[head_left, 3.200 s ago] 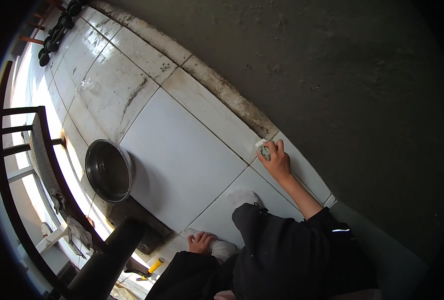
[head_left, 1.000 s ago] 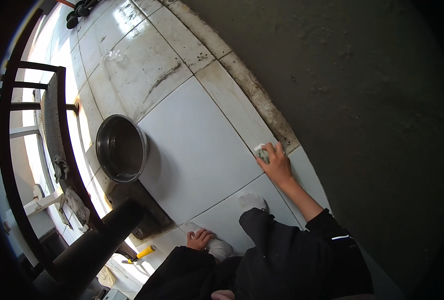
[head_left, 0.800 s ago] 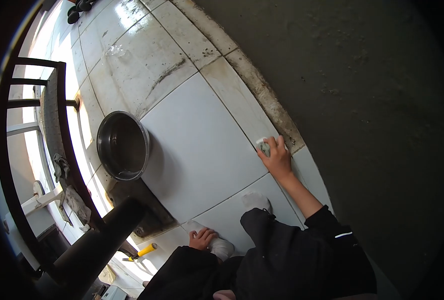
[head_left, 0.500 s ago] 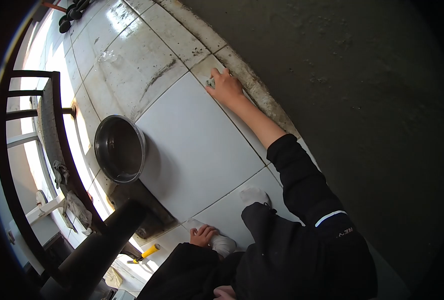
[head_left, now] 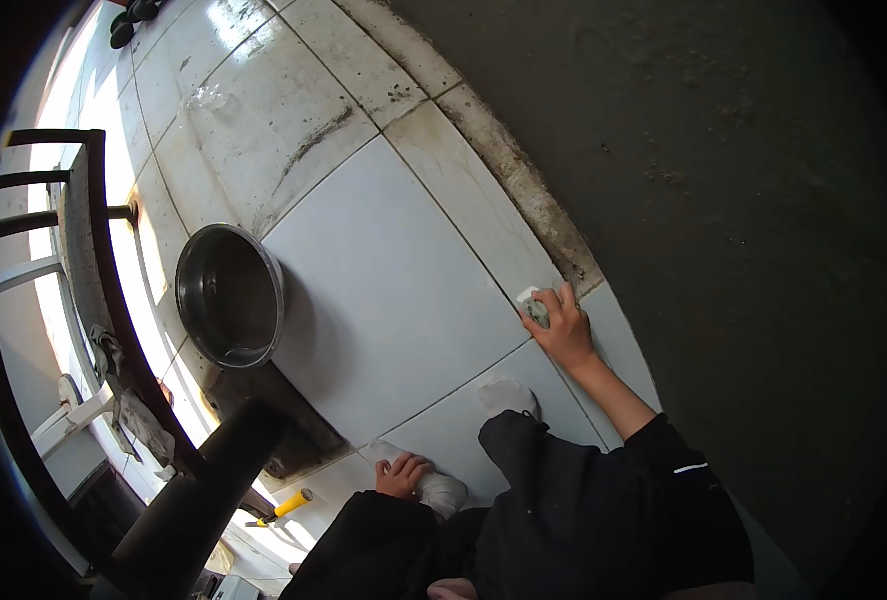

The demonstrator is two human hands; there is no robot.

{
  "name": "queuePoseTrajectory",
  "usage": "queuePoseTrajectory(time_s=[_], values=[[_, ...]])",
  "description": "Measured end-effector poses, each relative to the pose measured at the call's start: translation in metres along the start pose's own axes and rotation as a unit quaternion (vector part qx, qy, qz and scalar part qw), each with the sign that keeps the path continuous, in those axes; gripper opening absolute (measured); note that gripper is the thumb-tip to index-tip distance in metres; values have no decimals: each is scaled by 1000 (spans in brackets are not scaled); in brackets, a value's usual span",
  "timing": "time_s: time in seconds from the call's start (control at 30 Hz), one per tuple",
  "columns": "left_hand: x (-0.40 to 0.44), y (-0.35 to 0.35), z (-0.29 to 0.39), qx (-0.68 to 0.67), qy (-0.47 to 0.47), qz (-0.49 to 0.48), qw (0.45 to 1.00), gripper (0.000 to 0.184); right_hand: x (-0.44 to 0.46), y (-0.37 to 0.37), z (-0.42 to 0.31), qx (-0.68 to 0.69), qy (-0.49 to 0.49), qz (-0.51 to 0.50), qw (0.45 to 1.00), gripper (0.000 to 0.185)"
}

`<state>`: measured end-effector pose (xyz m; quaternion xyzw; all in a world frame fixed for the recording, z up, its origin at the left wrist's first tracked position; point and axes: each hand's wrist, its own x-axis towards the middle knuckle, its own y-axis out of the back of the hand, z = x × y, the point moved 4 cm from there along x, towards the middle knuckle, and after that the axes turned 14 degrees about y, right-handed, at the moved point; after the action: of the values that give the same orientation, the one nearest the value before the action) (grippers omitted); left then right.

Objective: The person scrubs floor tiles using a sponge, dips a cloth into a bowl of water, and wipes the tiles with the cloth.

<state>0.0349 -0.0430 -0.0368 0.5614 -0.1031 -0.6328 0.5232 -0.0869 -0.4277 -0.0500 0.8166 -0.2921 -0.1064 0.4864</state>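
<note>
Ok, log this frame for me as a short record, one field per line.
right grip: fingers curled around a white-and-green pad, at the narrow border tile
left grip: on a white-socked foot
bowl: metal, beside the large white tile; contents unclear
tool: yellow-handled, on the floor
farther tiles: stained

The right hand [head_left: 564, 330] could cross the white tile [head_left: 399, 290]; leftward, 2 obstacles: basin [head_left: 279, 300] and dark post [head_left: 199, 485].

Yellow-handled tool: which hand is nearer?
Left. The left hand is a short way right of the yellow-handled tool; the right hand is farther right and higher in view.
</note>
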Motion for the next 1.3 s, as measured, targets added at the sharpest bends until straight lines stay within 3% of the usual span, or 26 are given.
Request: queuePoseTrajectory(time_s=[0.23,0.37,0.5,0.6,0.77,0.87,1.1,1.17,1.3], values=[[1,-1,0,-3,-2,7,1000,52,189,-51,-7,-32,43,38,998,47],[2,-2,0,15,-6,18,1000,44,279,-67,-16,-12,-20,-15,1000,45],[1,-4,0,29,-13,36,999,37,277,-57,-16,-23,-27,-81,996,46],[2,4,4,42,-19,51,998,37,202,-37,-11,-2,-49,-113,992,45],[2,5,4,10,-10,32,999,42,44,4,-8,8,-86,-119,989,35],[1,5,2,12,-7,20,1000,46,15,6,-6,7,-58,-38,998,39],[2,0,0,6,-7,3,1000,53,167,-39,-7,-23,15,49,998,41],[3,-3,-2,2,-6,4,1000,52,234,-57,-3,-62,0,18,998,48],[3,1,2,8,-4,7,1000,48,307,-55,-1,-40,-41,-26,998,43]])
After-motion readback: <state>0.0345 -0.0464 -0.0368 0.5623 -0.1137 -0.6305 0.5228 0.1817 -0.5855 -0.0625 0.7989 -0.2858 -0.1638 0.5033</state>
